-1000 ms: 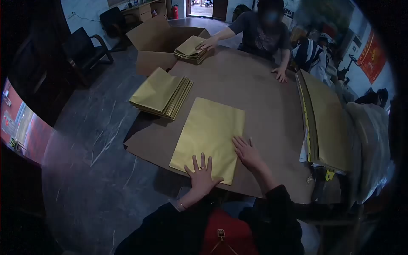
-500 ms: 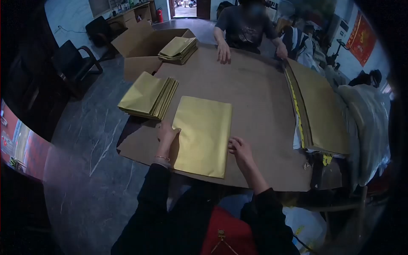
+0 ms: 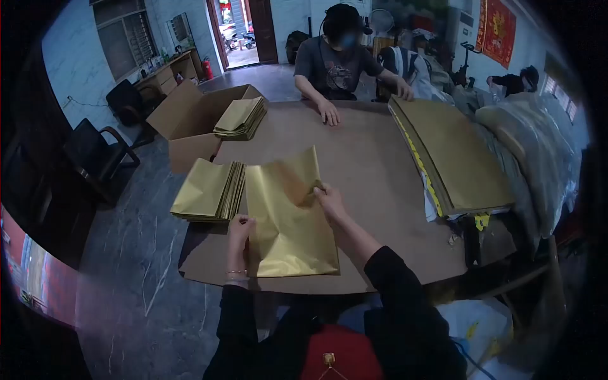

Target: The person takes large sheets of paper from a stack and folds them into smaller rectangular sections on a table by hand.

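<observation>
A gold paper sheet [image 3: 288, 237] is lifted and bent above the brown table [image 3: 373, 221], its lower edge near the table's front. My left hand [image 3: 240, 232] pinches its left edge, and my right hand [image 3: 329, 199] grips its right edge. Just left of the sheet lies a stack of folded gold paper [image 3: 204, 189]. Farther back, a second folded stack [image 3: 239, 118] sits by an open cardboard box [image 3: 190, 142]. A pile of large flat gold sheets [image 3: 453, 152] lies along the table's right side.
Across the table stands a person [image 3: 339, 66], one hand on the tabletop and the other at the far end of the large pile. Plastic-wrapped bundles [image 3: 532, 152] are at the right. Black chairs [image 3: 98, 155] stand on the floor at the left.
Both my hands have taken hold of the sheet, which lay flat before and is now raised and curved. The person across has moved a hand from the far folded stack, and the view has tilted up.
</observation>
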### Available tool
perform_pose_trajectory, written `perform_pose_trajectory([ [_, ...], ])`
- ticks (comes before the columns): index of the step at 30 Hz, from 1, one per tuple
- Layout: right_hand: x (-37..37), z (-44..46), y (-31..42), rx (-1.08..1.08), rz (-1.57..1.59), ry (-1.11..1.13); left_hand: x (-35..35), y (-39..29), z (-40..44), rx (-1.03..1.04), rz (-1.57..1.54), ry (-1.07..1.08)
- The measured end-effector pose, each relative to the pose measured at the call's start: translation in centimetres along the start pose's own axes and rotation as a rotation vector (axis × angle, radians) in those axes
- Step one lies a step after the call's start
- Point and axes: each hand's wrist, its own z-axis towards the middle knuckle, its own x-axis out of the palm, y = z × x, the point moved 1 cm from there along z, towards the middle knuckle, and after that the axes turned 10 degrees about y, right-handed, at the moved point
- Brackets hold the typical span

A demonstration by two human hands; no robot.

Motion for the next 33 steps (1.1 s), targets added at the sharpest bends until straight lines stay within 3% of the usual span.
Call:
perform_pose_trajectory([
  [1, -0.9, 0.3, 1.5, -0.179, -0.122, 0.019, -0.9, -2.8, -1.0, 0.086, -0.168, 0.022],
  [3, -2.3, -2.3, 6.9, -0.221, -0.201, 0.018, -2.4, -4.2, 0.2, 0.33, -0.38, 0.147],
  [5, -4.0, -5.2, 9.7, -0.243, -0.284, 0.027, -3.4, -7.7, -1.9, 0.401, -0.589, 0.061],
  [7, -6.0, -8.1, 10.2, -0.618, -0.144, 0.152, -3.3, -9.5, -2.9, 0.625, -0.816, 0.034],
  [8, -6.9, -9.5, 11.2, -0.722, -0.278, 0.251, -3.3, -8.8, -3.0, 0.588, -0.818, 0.031],
  [9, -7.9, -10.3, 11.7, -0.828, -0.409, 0.352, -3.4, -8.3, -3.0, 0.672, -0.557, -0.012],
  [10, -8.8, -11.3, 10.0, -0.81, -0.479, 0.366, -3.4, -8.2, -3.6, 0.745, -0.29, -0.044],
  [11, -9.6, -12.5, 8.4, -0.777, -0.466, 0.376, -3.3, -8.1, -4.9, 0.975, -0.174, 0.162],
  [13, -10.7, -15.2, 5.2, -0.58, -0.664, 0.474, -2.9, -6.5, -5.7, 1.007, 0.43, 0.162],
  [16, -11.9, -19.6, 0.3, -0.384, -0.873, 0.572, 0.5, -2.2, -7.9, 0.924, 0.515, 0.408],
  [17, -13.2, -20.7, -2.3, -0.383, -1.082, 0.69, 1.0, -0.4, -8.4, 0.949, 0.699, 0.518],
  [20, -13.5, -22.8, -3.5, -0.272, -1.192, 0.693, 2.3, 2.0, -10.6, 0.809, 0.653, 0.787],
  [24, -13.2, -23.4, -2.2, -0.125, -1.374, 0.806, 2.0, 0.1, -11.7, 0.758, 0.711, 0.949],
  [28, -11.9, -23.8, -3.5, -0.223, -1.427, 0.666, 1.7, -0.7, -11.1, 0.864, 0.705, 0.973],
  [33, -11.9, -24.2, -3.9, -0.173, -1.471, 0.697, 2.7, -2.1, -8.9, 0.78, 0.616, 0.959],
])
